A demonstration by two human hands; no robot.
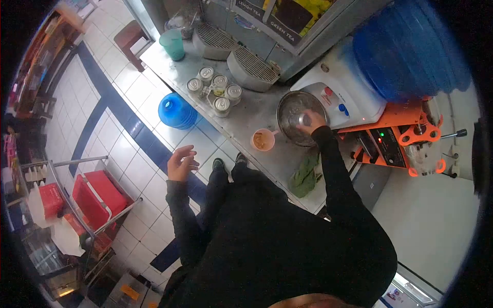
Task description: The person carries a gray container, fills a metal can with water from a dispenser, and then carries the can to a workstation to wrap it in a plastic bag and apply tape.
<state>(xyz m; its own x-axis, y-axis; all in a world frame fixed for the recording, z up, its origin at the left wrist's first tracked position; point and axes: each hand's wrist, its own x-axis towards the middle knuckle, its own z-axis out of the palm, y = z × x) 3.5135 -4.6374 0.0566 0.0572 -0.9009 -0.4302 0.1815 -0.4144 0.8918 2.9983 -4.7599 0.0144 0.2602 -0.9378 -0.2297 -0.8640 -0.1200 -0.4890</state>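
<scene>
My right hand [314, 123] reaches into a round metal bowl [281, 114] on the counter, fingers closed around a small round silver object [304, 119]. Its exact kind is too small to make out. My left hand [182, 162] hangs in the air over the floor, left of the counter, fingers apart and slightly curled, holding nothing. Close to the bowl's left side stands a pink cup [262, 139] with something brownish inside. A crumpled green cloth [305, 177] lies below the bowl, near the counter's front edge.
Several drink cans [220, 86] stand grouped on the counter beside grey drip trays [252, 68] and a green cup [172, 44]. A water dispenser with a blue bottle [411, 51] and an orange machine [387, 146] stand right. On the floor are a blue jug [177, 111] and a red-seated chair [100, 195].
</scene>
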